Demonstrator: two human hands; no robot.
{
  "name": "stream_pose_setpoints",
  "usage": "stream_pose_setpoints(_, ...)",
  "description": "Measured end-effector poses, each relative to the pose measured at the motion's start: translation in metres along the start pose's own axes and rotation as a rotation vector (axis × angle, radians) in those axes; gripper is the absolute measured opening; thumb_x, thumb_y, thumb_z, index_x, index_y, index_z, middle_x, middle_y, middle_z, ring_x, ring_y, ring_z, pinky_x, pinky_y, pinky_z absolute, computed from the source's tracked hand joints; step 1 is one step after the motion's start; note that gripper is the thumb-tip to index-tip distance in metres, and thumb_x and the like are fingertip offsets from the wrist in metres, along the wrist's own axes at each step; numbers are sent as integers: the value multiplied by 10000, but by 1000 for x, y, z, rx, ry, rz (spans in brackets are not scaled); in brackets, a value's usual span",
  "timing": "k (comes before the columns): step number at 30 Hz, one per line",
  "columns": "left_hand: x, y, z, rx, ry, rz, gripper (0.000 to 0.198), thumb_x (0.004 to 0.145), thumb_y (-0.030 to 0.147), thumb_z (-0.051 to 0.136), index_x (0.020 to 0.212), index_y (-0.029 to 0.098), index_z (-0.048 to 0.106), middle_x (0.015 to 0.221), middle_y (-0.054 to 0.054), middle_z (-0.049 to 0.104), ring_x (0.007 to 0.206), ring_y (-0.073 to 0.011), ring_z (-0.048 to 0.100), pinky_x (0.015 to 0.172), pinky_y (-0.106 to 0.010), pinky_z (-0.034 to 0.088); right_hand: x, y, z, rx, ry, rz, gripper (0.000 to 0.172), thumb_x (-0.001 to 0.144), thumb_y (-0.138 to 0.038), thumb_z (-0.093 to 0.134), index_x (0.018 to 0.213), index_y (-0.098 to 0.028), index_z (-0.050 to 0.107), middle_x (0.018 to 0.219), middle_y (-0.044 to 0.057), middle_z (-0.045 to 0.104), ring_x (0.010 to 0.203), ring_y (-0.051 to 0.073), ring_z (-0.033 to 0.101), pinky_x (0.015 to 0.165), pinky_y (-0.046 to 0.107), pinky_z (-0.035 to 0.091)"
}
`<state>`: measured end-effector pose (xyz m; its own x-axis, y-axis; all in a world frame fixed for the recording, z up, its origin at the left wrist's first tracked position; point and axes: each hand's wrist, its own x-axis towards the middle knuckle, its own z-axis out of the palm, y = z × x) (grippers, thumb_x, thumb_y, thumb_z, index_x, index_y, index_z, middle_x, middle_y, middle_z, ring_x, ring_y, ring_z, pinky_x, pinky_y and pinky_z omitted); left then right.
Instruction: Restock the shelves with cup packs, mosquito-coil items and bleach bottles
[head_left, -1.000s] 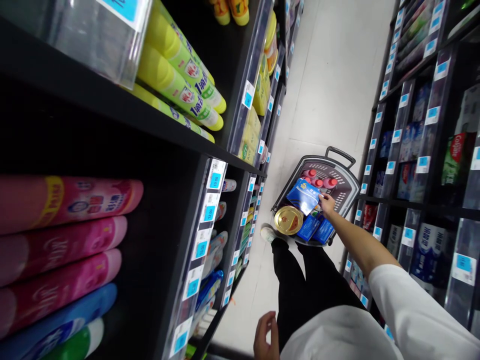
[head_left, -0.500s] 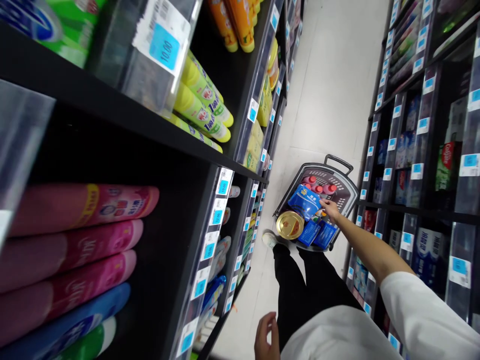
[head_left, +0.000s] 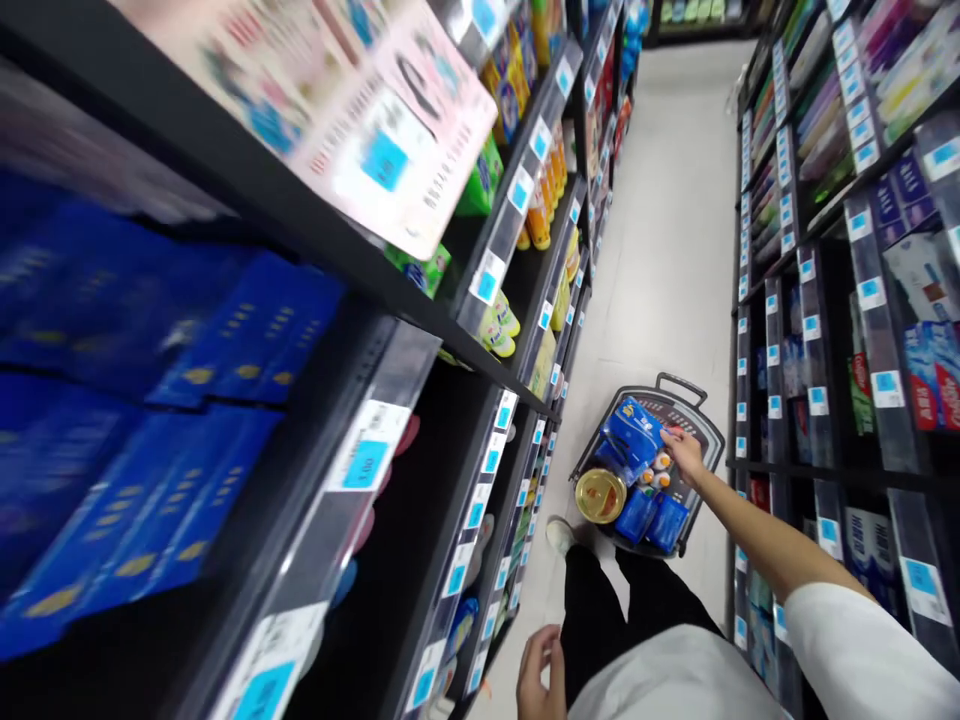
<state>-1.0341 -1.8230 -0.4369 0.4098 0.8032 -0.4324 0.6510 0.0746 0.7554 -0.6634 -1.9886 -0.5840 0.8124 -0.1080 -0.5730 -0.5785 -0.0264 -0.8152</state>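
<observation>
Blue and glossy, a flat pack (head_left: 634, 438) is gripped at its edge by the right hand (head_left: 685, 456), over the basket (head_left: 696, 412) — near a gold-lidded tin (head_left: 600, 496) — while the left hand (head_left: 541, 675) (fingers loosely curled, half open) is held low.

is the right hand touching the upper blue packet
Touching: the head view shows the right hand gripping the upper blue packet at its right edge.

The head camera faces forward and down, well above the basket (head_left: 703, 432)
</observation>
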Motion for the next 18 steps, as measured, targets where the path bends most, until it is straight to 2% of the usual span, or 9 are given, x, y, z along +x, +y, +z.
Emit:
stream_pose_setpoints(2, 8, 21, -1, -58, -5, 29, 530, 766, 696, 661, 880, 186, 754, 980, -131, 744, 958, -278, 709, 804, -330, 587, -19, -39, -3, 34, -60, -42, 492, 599, -526, 911, 843, -177, 665, 636, 0, 660, 577, 164, 614, 563, 280, 509)
stream_pose_setpoints(5, 22, 58, -5, -141, -30, 72, 584, 709, 753, 687, 870, 196, 756, 987, -127, 743, 962, -287, 705, 811, -340, 585, -54, -103, -6, 75, -181, -135, 589, 507, -551, 937, 880, -171, 685, 673, -3, 681, 580, 154, 609, 563, 275, 492)
stream_pose_setpoints(9, 39, 111, -13, -274, -76, 116, 658, 638, 794, 723, 909, 195, 744, 1012, -132, 745, 980, -292, 699, 806, -331, 573, -109, -191, -3, 84, -381, -270, 577, 519, -540, 946, 895, -171, 711, 773, 27, 734, 684, 170, 660, 655, 289, 520)
stream_pose_setpoints(12, 44, 152, -21, -427, -121, 153, 743, 611, 790, 756, 1032, 179, 719, 1081, -161, 737, 1010, -294, 696, 777, -315, 570, -157, -250, 6, 49, -537, -355, 530, 553, -526, 943, 881, -179, 715, 762, 20, 740, 680, 161, 659, 669, 285, 514)
stream_pose_setpoints(15, 39, 189, -31, -543, -219, 207, 811, 630, 754, 779, 1195, 181, 672, 1187, -191, 705, 1013, -294, 694, 692, -307, 573, -203, -293, 19, 13, -647, -405, 507, 558, -516, 947, 850, -176, 712, 747, 24, 745, 658, 151, 653, 658, 276, 501)
stream_pose_setpoints(18, 27, 218, -46, -600, -334, 268, 770, 651, 719, 794, 1191, 181, 681, 1227, -196, 691, 1016, -293, 693, 667, -304, 577, -241, -320, 34, 10, -729, -399, 481, 564, -487, 953, 842, -177, 711, 720, 13, 734, 634, 142, 647, 643, 270, 502)
